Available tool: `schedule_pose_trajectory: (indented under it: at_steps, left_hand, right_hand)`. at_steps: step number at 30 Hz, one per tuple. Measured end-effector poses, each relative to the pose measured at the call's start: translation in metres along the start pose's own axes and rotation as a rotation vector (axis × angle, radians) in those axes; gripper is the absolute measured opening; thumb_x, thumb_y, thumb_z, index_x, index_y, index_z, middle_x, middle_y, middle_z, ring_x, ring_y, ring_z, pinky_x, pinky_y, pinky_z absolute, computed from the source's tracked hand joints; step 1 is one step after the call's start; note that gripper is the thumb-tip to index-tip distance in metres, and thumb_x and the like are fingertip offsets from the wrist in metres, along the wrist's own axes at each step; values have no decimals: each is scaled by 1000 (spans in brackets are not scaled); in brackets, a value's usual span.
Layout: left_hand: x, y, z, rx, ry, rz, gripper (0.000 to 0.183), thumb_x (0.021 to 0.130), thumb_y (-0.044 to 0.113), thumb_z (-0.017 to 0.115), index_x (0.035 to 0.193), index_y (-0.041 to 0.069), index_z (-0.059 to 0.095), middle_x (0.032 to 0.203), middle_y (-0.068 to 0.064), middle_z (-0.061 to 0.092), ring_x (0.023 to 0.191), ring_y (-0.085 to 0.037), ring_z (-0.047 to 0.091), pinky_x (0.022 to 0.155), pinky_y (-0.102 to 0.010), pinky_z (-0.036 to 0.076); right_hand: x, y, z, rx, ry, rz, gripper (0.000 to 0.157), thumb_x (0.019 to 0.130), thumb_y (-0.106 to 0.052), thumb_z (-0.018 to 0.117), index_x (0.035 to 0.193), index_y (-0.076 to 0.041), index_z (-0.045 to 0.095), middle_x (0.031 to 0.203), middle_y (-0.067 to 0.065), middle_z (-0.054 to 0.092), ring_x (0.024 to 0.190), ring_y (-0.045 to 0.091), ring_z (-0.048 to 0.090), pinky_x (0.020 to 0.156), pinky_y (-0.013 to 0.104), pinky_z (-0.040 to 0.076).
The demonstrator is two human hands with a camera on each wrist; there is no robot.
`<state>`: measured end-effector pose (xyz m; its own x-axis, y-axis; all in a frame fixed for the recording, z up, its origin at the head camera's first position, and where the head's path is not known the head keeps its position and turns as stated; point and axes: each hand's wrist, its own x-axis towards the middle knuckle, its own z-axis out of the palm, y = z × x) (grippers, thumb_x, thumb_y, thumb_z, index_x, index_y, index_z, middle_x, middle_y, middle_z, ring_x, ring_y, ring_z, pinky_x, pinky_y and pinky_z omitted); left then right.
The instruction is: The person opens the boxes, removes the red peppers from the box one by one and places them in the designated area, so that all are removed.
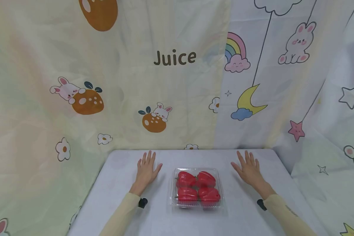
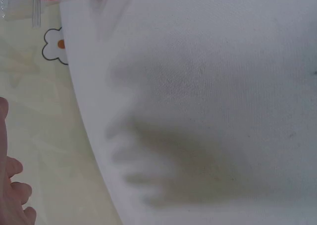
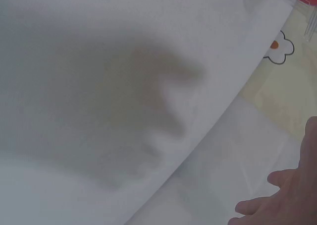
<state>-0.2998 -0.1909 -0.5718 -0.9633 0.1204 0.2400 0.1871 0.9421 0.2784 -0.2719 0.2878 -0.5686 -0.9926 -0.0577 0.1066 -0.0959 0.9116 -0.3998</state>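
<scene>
A clear plastic clamshell box (image 1: 174, 196) sits mid-table with several red bell peppers (image 1: 206, 179) inside. To its left, my left hand (image 1: 145, 172) is held over the table with fingers spread and straight, touching nothing. On the box's other side my right hand (image 1: 250, 172) is held the same way, also apart from the box. The left wrist view catches part of the left hand (image 2: 12, 190) at its edge and a corner of the box with red in it at the top. Part of the right hand (image 3: 287, 195) shows at lower right in the right wrist view.
A white table (image 1: 159, 219) lies under both hands, their shadows falling on it. Its far edge meets a printed curtain (image 1: 177, 82) with rabbits, flowers and the word "Juice". More curtain hangs at both sides. Each wrist carries a small black device (image 1: 143, 203).
</scene>
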Motion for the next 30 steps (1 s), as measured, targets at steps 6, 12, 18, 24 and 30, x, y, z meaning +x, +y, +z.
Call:
schedule_pose_trajectory:
  at_steps: [6, 12, 18, 24, 30]
  left_hand:
    - [-6, -2, 6, -13, -8, -3, 75, 99, 54, 52, 156, 8, 36, 165, -17, 27, 154, -40, 18, 119, -64, 18]
    - [-14, -4, 6, -20, -59, -27, 76, 99, 56, 50, 158, 10, 32, 166, -15, 23, 155, -38, 13, 121, -63, 16]
    - [-12, -4, 3, -43, -67, -36, 77, 100, 56, 49, 159, 10, 30, 166, -16, 23, 155, -39, 15, 120, -64, 18]
    - [-10, -2, 4, -153, -40, -47, 75, 101, 53, 48, 158, 7, 30, 164, -19, 27, 152, -43, 22, 117, -66, 24]
    - [-24, 6, 10, -349, -92, -87, 73, 102, 49, 48, 158, 6, 29, 163, -20, 28, 151, -45, 23, 117, -68, 23]
  right_hand:
    - [-8, 3, 2, -1, -16, 17, 80, 102, -54, 45, 159, -3, 22, 161, 38, 8, 148, 57, 1, 115, 74, -1]
    - [-15, 6, 6, -3, -33, 33, 81, 101, -58, 44, 158, -3, 23, 160, 39, 8, 148, 57, 2, 115, 75, 0]
    - [-11, 4, 3, -11, -28, 32, 81, 102, -54, 46, 159, -4, 20, 161, 38, 6, 148, 56, 0, 115, 74, -2]
    - [-4, -1, -3, -16, -31, 11, 79, 102, -51, 48, 160, -5, 19, 162, 36, 5, 149, 55, -1, 116, 73, -3]
    - [-5, -16, -5, -8, -42, -29, 80, 102, -52, 47, 159, -4, 21, 162, 36, 7, 149, 56, 1, 116, 73, -1]
